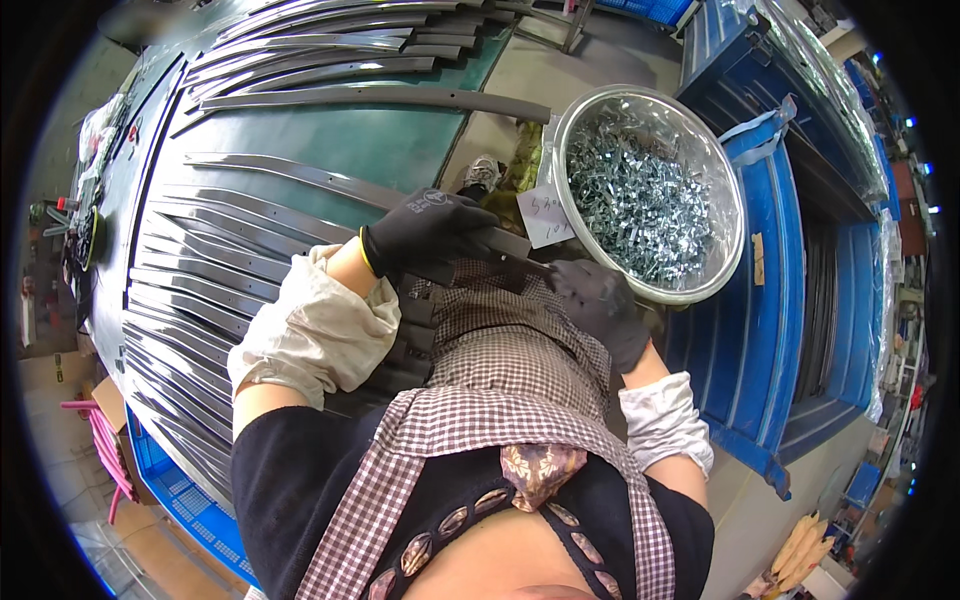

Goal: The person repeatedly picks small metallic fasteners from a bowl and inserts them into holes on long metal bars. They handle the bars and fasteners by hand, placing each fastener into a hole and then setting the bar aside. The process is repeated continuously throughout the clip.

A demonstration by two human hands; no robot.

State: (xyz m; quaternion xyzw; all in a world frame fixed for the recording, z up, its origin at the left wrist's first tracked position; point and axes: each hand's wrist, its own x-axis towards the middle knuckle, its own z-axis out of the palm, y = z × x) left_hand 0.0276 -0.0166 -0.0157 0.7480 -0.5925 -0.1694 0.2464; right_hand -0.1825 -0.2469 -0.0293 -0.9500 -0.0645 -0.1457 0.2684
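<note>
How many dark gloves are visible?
2: a black fabric glove on the left hand, around a long grey metal strip; a dark grey fabric glove on the right hand, near the strip's end. Others may be hidden.

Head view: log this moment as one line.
left hand: gripping dark strip | right hand: near strip's end, contact unclear | basin: metal pieces inside | green table: more strips

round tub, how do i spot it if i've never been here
Start at the green table bearing long dark strips, then look right to the blue metal rack. In the picture, the round tub sits between them, close to the gloved right hand. Unlike the long strips and boxy rack, it holds small shiny metal pieces.
</note>
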